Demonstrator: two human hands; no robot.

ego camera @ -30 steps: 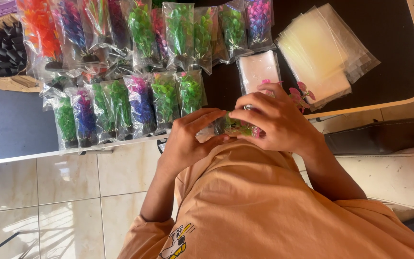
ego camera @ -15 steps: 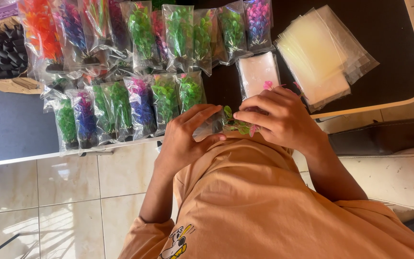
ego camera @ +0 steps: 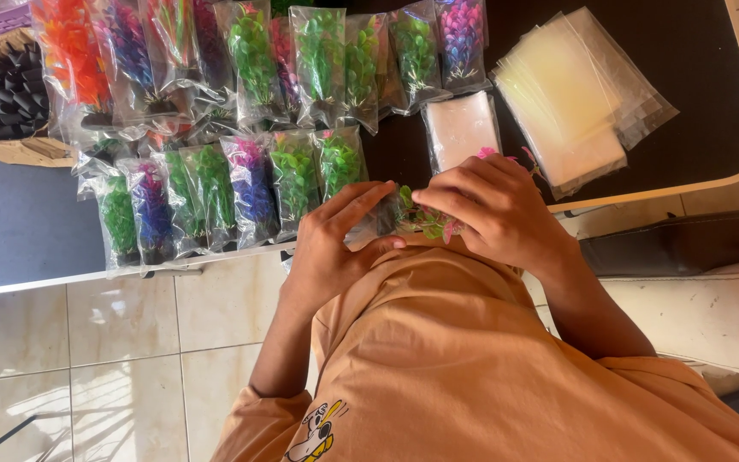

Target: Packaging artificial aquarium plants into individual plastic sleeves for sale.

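Both hands stay at the table's near edge; left hand and right hand now pinch the green plastic plant lower, fingers curled narrow.

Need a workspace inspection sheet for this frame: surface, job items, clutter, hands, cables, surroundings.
Surface: dark table with a pale rim; its left part looks grey-blue.
Job's things: green and pink plastic plant going into a clear bag, held over the table edge.
Clutter: two rows of bagged plants in orange, purple, green and pink; stack of empty clear bags; white packet; cardboard box of black parts.
Grippers: left hand holds the bag; right hand grips the plant.
Cables: nothing seen.
Surroundings: pale tiled floor; person's orange shirt; dark and white seat at the right.
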